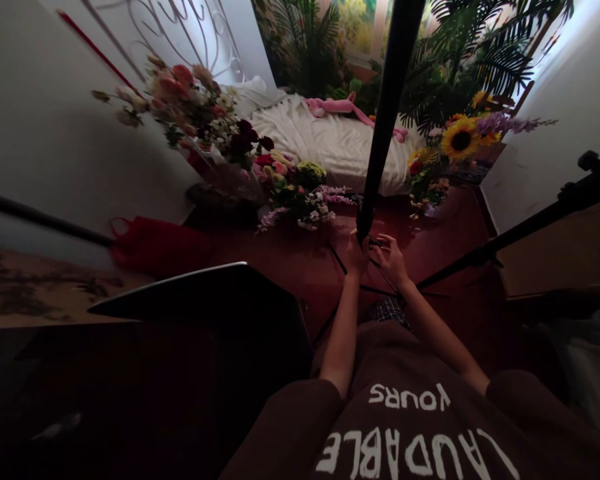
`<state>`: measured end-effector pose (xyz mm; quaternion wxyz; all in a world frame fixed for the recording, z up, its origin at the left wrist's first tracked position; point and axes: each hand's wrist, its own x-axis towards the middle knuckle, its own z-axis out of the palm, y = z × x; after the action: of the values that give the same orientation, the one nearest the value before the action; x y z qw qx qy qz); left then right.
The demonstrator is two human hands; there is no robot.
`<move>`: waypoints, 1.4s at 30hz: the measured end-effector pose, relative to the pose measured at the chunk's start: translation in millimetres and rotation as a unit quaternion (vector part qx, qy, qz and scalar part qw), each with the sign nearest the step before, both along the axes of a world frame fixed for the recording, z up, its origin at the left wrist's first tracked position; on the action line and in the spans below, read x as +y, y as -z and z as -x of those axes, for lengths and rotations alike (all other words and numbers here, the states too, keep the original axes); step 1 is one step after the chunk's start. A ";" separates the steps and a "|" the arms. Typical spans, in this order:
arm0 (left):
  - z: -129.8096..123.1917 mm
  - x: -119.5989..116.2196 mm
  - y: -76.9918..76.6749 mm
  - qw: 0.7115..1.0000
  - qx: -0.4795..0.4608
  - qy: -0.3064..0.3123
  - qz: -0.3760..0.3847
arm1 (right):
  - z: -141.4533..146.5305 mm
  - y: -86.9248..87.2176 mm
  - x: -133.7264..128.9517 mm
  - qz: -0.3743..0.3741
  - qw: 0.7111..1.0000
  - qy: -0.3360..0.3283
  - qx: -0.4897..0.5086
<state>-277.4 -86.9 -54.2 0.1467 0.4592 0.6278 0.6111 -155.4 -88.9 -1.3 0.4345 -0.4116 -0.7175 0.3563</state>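
Note:
A black light stand point(386, 113) rises from the floor in front of me, its pole running up past the top of the view. My left hand point(356, 255) is wrapped round the lower part of the pole. Just right of it, my right hand point(392, 261) has its fingers closed at a small dark knob point(374, 243) on the side of the stand. The knob is partly hidden by the fingers, and the light is dim there. Thin dark legs of the stand spread below my hands.
A second black stand point(525, 230) slants in from the right. A large dark panel point(220, 313) lies at lower left, near a red bag point(153, 247). Flower bunches point(180, 100) and sunflowers point(461, 139) flank a bed with white cloth point(330, 143) and a pink toy point(333, 107).

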 end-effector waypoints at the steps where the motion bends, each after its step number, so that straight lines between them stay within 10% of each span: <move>1: 0.2 -0.1 -0.2 1.000 -0.003 0.001 0.001 | 1.5 -1.0 2.1 0.022 1.000 0.015 0.001; 10: 3.2 -5.3 -5.8 0.999 -0.026 0.032 -0.015 | 15.2 -0.9 13.5 0.171 0.981 0.027 0.086; 19: 0.4 -12.2 -16.7 0.999 -0.031 0.016 -0.033 | 8.3 -8.2 16.3 0.061 0.998 0.017 -0.015; 30: 1.3 -29.8 -80.0 0.983 -0.091 -0.114 -0.109 | 16.3 -1.0 25.6 0.189 0.980 0.031 0.055; 36: -27.5 -29.3 -112.6 0.987 -0.082 -0.046 -0.134 | -41.5 9.6 18.4 0.307 0.941 0.051 0.130; 42: -92.2 -7.5 -113.0 0.983 -0.068 0.157 -0.070 | -148.9 18.7 7.8 0.317 0.871 0.310 0.211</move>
<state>-185.2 -94.4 58.9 0.2505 0.5187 0.4920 0.6528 -6.5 -81.1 -20.0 0.5098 -0.6433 -0.2928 0.4905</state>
